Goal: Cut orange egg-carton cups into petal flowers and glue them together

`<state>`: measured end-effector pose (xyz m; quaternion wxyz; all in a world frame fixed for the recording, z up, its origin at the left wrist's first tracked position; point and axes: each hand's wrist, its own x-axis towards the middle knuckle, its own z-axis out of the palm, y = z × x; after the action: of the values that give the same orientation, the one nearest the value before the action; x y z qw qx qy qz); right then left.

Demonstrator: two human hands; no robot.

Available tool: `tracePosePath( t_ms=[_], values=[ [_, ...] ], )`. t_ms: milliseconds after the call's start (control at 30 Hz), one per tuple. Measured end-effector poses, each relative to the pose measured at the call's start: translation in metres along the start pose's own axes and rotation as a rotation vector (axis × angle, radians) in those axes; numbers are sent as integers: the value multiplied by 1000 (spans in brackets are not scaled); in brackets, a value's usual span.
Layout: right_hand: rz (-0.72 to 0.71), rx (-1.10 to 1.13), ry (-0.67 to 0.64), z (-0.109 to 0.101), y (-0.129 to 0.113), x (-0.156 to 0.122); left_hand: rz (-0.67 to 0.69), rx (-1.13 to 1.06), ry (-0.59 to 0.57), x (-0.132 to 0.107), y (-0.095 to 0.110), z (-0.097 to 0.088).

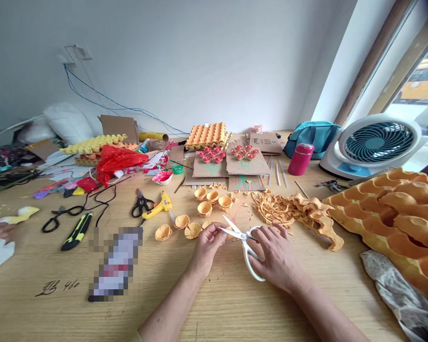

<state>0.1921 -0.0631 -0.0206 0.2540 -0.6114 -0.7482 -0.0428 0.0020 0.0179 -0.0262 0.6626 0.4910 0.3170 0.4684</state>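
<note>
My right hand (276,254) grips white-handled scissors (248,244), with the blades open and pointing up-left. My left hand (209,240) is closed in a pinch right at the blades; what it holds is mostly hidden, an orange cup piece by the look of it. Several cut orange egg-carton cups (204,208) lie on the wooden table (214,308) just beyond my hands. A heap of orange trimmings (274,209) lies to the right of them.
Orange egg trays (395,213) sit at the right, with a white fan (374,145) and a red bottle (300,159) behind. Black scissors (141,204), a yellow glue gun (159,206), a utility knife (76,231) and a red bag (117,159) lie left. Another person's hand (0,232) shows at the far left.
</note>
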Motion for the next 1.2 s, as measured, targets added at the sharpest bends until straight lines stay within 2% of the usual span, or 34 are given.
tracePosePath(
  t_ms=[533,800,1200],
  values=[
    [2,-26,-36,-2,-4,-1,18,63,-35,-1,1,1],
    [5,-23,-1,-1,-6,-1,-14,45,-98,-2,0,1],
    [-22,13,-21,-1,-6,-2,-29,-3,-153,-3,0,1]
  ],
)
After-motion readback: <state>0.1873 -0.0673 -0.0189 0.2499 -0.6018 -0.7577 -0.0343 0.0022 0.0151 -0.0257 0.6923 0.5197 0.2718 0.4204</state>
